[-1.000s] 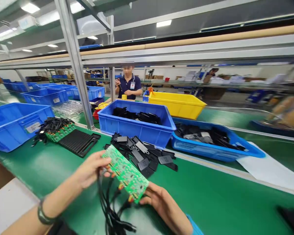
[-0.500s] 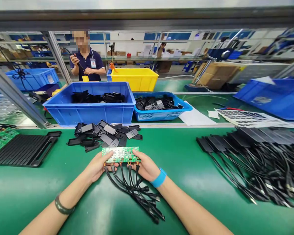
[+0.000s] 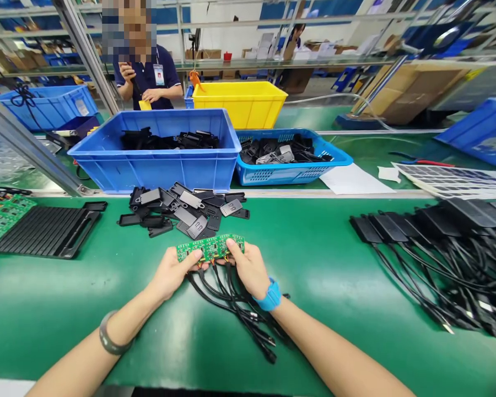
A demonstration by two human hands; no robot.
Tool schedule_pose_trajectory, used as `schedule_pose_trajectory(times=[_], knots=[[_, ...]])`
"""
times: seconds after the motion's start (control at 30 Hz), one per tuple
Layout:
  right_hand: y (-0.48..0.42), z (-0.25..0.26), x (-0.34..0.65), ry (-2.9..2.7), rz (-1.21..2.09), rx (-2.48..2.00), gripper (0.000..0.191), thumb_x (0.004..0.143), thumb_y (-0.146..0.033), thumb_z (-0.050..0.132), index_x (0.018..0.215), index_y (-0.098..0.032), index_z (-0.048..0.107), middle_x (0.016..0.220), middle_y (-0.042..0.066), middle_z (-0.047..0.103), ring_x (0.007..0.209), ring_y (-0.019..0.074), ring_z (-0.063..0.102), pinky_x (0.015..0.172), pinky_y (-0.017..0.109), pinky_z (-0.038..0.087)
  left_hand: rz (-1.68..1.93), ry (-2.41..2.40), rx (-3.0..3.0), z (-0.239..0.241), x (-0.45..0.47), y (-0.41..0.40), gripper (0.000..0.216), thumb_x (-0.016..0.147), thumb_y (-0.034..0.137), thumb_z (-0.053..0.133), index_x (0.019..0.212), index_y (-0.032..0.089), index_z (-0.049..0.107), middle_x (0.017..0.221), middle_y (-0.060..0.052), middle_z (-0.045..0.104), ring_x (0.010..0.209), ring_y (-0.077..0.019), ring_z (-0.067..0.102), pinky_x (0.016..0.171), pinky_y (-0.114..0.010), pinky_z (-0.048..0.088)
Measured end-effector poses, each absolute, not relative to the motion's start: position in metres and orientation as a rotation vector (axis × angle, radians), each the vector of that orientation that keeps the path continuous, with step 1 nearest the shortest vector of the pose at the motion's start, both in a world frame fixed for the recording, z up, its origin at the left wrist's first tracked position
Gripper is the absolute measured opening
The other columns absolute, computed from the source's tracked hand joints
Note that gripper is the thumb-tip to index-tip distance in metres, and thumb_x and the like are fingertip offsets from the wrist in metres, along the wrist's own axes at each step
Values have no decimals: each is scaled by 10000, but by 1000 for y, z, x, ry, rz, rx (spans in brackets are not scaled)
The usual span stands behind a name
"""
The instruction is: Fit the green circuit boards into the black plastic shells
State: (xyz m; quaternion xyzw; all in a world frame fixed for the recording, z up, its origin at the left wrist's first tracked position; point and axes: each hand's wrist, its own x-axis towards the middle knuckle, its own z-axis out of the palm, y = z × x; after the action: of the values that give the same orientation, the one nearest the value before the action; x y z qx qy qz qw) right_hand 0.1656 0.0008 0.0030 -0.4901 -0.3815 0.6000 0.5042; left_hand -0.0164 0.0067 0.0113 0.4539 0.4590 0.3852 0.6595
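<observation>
A green circuit board panel (image 3: 209,248) is held level above the green table, gripped at both ends. My left hand (image 3: 176,270) is closed on its left part, thumb on top and fingers beneath. My right hand (image 3: 250,269) pinches the right part the same way, with its thumb pressed on the board's face. Black cables (image 3: 227,298) hang from the board's near edge and trail onto the table, partly hidden by my right wrist. Just beyond the board lies a loose heap of black plastic case pieces (image 3: 186,207).
A blue bin (image 3: 157,171) and a blue basket (image 3: 289,172) hold black parts behind the heap. Finished-looking black cases with cables (image 3: 421,231) lie at right. At left are a ribbed black tray (image 3: 45,231) and more circuit boards (image 3: 12,218). A person (image 3: 149,77) stands across the bench.
My view has tipped downward, so the scene sits higher. The board has tilted slightly, its right end raised, and my right thumb now lies further in over its face. Both hands keep hold.
</observation>
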Motion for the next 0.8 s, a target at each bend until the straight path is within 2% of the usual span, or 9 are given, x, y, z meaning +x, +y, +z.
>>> schedule_pose_trajectory(times=[0.13,0.2,0.33,0.47,0.53,0.7,0.8], knots=[[5,8,167,-890,1639,-1080,397,742,-534,706,867,-158,713,802,54,741,695,194,679,639,326,576,883,1057,1023,12,-15,4,389,794,456,672,949,103,722,827,-83,745,707,-179,673,718,-291,550],[5,11,166,-938,1626,-1057,331,705,-466,758,808,-154,712,785,42,737,684,178,674,666,316,572,900,1099,1078,11,-14,3,375,789,458,674,883,100,731,768,-76,740,680,-177,666,692,-281,543],[3,11,161,-968,1384,-1156,278,677,-424,772,686,-161,685,683,19,710,614,164,642,617,296,556,1017,1239,1210,8,-5,-3,368,805,454,650,739,100,725,695,-75,723,667,-184,657,679,-277,532],[3,9,158,-1068,1072,-1286,263,721,-406,728,616,-173,665,610,11,676,573,156,597,586,282,513,1113,1244,1255,8,4,-7,340,826,427,634,750,107,720,751,-75,719,707,-180,659,716,-277,532],[6,9,160,-1093,1026,-1300,275,718,-404,731,592,-171,654,584,8,658,564,151,580,593,280,498,1134,1215,1218,8,6,-6,329,820,425,643,787,107,721,773,-72,717,714,-177,661,720,-278,538],[13,11,162,-876,1576,-1097,320,665,-454,773,781,-169,685,713,19,708,610,167,624,630,318,522,1105,1092,965,5,1,3,345,752,425,715,873,102,719,777,-67,729,678,-178,661,692,-314,563],[10,9,158,-955,1595,-1028,308,644,-411,801,795,-166,689,736,12,712,656,164,624,683,315,514,1109,1125,1031,4,0,5,316,727,405,740,816,103,717,738,-55,724,648,-164,647,652,-279,547]])
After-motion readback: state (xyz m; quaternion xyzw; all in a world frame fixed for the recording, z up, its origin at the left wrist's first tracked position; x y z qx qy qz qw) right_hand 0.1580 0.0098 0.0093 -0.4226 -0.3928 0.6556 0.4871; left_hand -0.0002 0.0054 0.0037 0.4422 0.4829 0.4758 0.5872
